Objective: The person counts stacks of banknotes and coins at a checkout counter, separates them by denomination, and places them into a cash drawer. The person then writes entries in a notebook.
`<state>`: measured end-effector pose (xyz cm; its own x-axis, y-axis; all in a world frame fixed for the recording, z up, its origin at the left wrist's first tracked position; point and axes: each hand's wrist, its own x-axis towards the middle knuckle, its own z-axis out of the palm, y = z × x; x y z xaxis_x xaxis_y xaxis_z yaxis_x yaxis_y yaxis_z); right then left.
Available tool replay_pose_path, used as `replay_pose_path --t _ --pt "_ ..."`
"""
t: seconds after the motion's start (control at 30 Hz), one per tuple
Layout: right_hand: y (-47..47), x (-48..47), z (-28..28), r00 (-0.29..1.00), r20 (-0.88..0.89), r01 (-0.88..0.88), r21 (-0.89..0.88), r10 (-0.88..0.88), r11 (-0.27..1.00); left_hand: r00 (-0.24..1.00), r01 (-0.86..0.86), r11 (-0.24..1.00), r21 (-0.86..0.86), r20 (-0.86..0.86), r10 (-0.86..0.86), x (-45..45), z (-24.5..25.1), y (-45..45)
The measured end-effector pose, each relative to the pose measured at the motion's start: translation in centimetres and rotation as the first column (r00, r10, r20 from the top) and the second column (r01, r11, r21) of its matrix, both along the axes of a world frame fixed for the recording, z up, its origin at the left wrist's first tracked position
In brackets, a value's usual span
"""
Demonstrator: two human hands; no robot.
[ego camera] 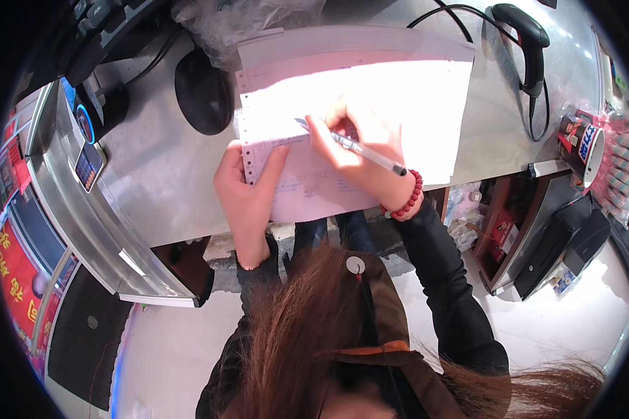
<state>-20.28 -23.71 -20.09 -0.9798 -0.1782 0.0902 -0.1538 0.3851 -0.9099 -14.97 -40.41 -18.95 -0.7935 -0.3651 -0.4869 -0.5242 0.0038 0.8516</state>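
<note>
On the metal counter lies a stack of continuous-form paper (314, 194) with punched holes down its left edge. Bright light washes out much of the upper sheet. My right hand (364, 141) rests on the sheet and grips a clear-barrelled pen (369, 153), its tip touching or close to the paper. A red bead bracelet (413, 196) circles that wrist. My left hand (249, 186) pinches the paper's lower left edge, thumb on top and fingers at the side. Rows of small writing show on the lower part of the page.
A black computer mouse (203, 91) sits left of the paper, below a keyboard (105, 31) and a clear plastic bag (251, 15). A barcode scanner (529, 47) with its cable stands at upper right. A paper cup (582, 144) is tipped at the right edge. A phone (90, 166) lies left.
</note>
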Motion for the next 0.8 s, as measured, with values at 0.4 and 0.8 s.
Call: replay_pose_path --t 0.4,0.8 --pt "8.7 -0.1 0.8 0.881 -0.067 0.464 -0.072 -0.468 0.883 0.999 -0.021 0.999 -0.042 -0.05 0.019 0.2 0.3 0.7" --pt "8.1 7.9 0.5 0.927 -0.3 -0.094 0.395 0.226 0.914 0.994 0.001 0.864 -0.504 -0.097 -0.057 1.5 -0.3 -0.4"
